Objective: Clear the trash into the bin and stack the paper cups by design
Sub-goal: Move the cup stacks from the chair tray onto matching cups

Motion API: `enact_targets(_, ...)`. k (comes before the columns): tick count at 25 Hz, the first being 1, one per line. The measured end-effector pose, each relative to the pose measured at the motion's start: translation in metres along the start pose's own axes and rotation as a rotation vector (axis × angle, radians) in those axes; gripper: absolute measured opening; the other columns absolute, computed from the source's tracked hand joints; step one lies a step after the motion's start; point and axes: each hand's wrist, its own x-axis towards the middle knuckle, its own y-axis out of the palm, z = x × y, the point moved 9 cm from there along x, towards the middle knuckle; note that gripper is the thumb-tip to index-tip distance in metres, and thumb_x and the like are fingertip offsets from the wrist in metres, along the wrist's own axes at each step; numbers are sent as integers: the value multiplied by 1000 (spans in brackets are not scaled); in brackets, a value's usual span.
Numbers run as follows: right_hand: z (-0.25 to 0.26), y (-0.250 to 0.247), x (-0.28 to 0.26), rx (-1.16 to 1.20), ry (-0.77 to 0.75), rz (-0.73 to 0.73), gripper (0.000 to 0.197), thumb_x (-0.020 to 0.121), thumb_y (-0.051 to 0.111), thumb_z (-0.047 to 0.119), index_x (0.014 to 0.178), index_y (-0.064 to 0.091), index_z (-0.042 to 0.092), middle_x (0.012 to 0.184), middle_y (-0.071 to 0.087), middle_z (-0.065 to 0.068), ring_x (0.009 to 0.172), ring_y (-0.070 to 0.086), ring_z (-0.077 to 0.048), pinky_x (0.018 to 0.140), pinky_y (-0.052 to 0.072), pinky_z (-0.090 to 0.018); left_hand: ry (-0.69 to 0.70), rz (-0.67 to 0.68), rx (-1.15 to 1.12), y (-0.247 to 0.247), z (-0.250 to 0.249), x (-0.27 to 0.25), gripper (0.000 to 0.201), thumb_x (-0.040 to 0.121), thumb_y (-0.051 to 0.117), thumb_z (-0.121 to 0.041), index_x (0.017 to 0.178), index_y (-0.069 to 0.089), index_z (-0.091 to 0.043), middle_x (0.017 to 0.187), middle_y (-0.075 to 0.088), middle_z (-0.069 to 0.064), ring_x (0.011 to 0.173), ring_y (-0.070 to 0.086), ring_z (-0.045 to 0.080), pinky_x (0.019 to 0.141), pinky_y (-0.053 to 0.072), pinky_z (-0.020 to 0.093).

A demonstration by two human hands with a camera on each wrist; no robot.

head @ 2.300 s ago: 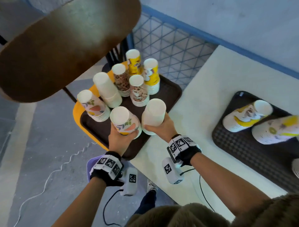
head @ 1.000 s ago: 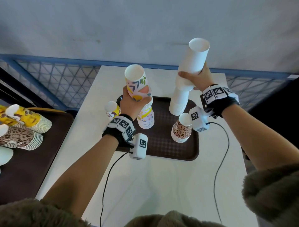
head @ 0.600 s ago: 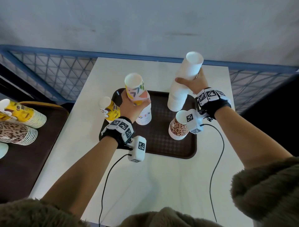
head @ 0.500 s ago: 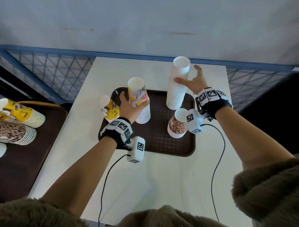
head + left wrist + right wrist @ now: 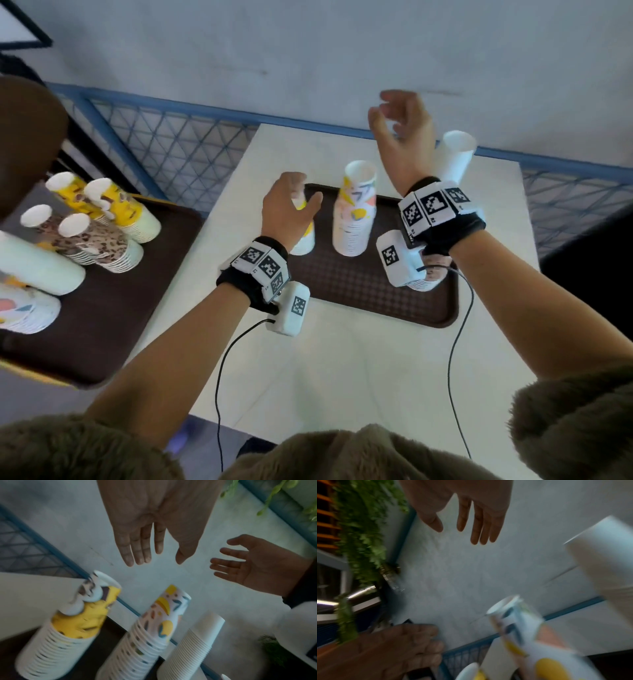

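Both hands, left hand [image 5: 286, 205] and right hand [image 5: 404, 137], have fingers spread and empty above the cup stacks [image 5: 354, 219], probably just letting go.

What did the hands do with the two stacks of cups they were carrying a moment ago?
Both hands let go. The left hand set the colourful stack on the tray and now hovers open by the yellow stack. The right hand put down the white stack and lifted away, open. The leopard stack and the yellow stack stayed on the tray.
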Motion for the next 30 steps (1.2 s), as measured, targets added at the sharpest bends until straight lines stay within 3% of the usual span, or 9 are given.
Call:
enact_targets(3,20,100,-22,23,11,172,18,77,60,24,89,65,11,69,62,10,61,57,9,70,50,-21,-44,-59,22,-68,35,1,19,78,65,-16,94,56,-16,87,60,0,84,60,19,82,50,23)
enact_targets(5,25,168,-41,4,56,287,4,76,62,22,80,64,21,70,65,1,67,63,-5,76,53,-32,-86,-99,64,-117,64,2,18,79,64,-14,95,57,-12,86,59,1,79,57,17,72,43,11)
enact_targets(7,27,236,-60,-29,99,407,4,76,63,22,78,62,25,69,65,1,71,64,-18,81,52,-37,-142,-151,102,-168,97,2,19,79,63,-12,97,58,-6,86,58,2,79,54,15,74,45,17)
enact_targets(10,29,325,-86,-57,162,520,15,76,66,18,90,66,14,67,59,7,67,56,-11,82,50,-33,-214,-242,141,-242,150,4,24,79,62,-9,102,58,-2,93,60,8,87,56,20,82,43,22)
enact_targets(13,23,398,-104,-111,228,611,30,75,69,22,103,62,12,87,67,-7,79,58,-14,85,49,-32,-274,-311,224,-300,197,8,32,77,64,-11,107,55,-4,107,61,17,101,56,30,89,41,33)
enact_targets(15,18,436,-113,-143,261,666,43,74,71,25,112,56,12,99,65,-9,86,57,-15,85,47,-30,-316,-322,245,-324,224,12,39,76,65,-15,112,52,-6,115,57,16,107,53,30,90,38,31)
enact_targets(20,4,506,-123,-166,305,771,74,71,76,26,132,36,14,129,53,-14,109,55,-22,92,41,-30,-327,-270,229,-343,265,37,55,73,71,-19,119,45,-6,124,49,14,118,46,29,99,39,36)
enact_targets(25,-13,555,-131,-223,312,838,94,67,79,24,141,22,17,137,48,-11,125,46,-26,104,37,-38,-380,-159,190,-332,295,58,68,70,74,-23,127,40,-7,127,52,13,118,47,29,98,40,38)
enact_targets(30,-28,557,-144,-271,300,796,66,65,79,20,123,48,11,122,59,-11,112,54,-27,85,42,-30,-378,-148,126,-331,303,52,49,72,73,-21,114,49,-11,112,61,9,105,56,26,82,42,27)
